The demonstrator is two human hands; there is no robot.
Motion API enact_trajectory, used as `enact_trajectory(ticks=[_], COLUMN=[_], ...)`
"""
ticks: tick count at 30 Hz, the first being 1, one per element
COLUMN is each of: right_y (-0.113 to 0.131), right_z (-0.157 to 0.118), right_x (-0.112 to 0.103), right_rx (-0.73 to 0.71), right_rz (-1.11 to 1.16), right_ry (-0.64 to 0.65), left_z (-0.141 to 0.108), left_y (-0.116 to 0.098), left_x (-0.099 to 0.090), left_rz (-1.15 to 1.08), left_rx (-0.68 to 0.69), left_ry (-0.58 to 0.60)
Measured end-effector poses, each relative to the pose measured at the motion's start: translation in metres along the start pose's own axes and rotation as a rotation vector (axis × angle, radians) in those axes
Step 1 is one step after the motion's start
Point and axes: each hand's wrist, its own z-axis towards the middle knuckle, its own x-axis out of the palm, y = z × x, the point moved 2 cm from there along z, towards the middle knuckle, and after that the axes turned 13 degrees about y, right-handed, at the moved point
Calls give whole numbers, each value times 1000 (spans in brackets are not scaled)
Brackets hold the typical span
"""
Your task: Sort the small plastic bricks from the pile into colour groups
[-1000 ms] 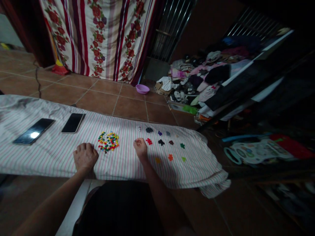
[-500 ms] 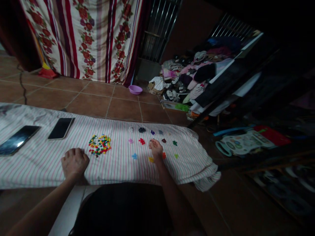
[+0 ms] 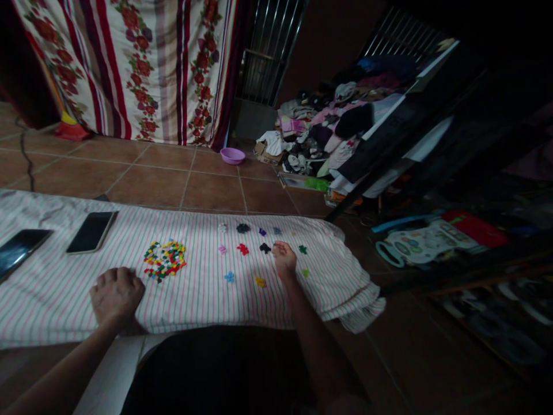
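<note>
A pile of small mixed-colour pieces (image 3: 165,259) lies on the striped cloth (image 3: 194,300). To its right are small single-colour heaps, among them red (image 3: 242,249), black (image 3: 265,248), light blue (image 3: 229,277), yellow (image 3: 260,281) and green (image 3: 303,249). My right hand (image 3: 285,258) is just right of the black heap, its fingers pinched together; whatever is between them is too small to make out. It hides part of the heaps there. My left hand (image 3: 116,293) rests on the cloth left of the mixed pile, palm down, fingers slightly curled but not gripping.
Two phones, one (image 3: 91,232) near the mixed pile and another (image 3: 22,251) at the left edge, lie on the cloth. Beyond it are a purple basin (image 3: 233,155) and heaped clothes (image 3: 319,124). A dark slanted post (image 3: 360,187) stands at the right.
My right hand has moved right relative to the heaps, uncovering the black heap and covering the brown and orange ones. The whole view has shifted slightly. My left hand stays beside the mixed pile.
</note>
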Motion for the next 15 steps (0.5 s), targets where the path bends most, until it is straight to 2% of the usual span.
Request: enact_trajectory(ticks=[4,15], right_y=[0,23], right_z=[1,6], right_x=[-1,12], right_rx=[28,-51], right_rz=[26,-102], right_ry=[-3,43], left_z=[1,4], left_y=[1,1], left_x=[0,3], left_rz=[-13,-46], left_rx=[4,-13], left_ry=[33,57])
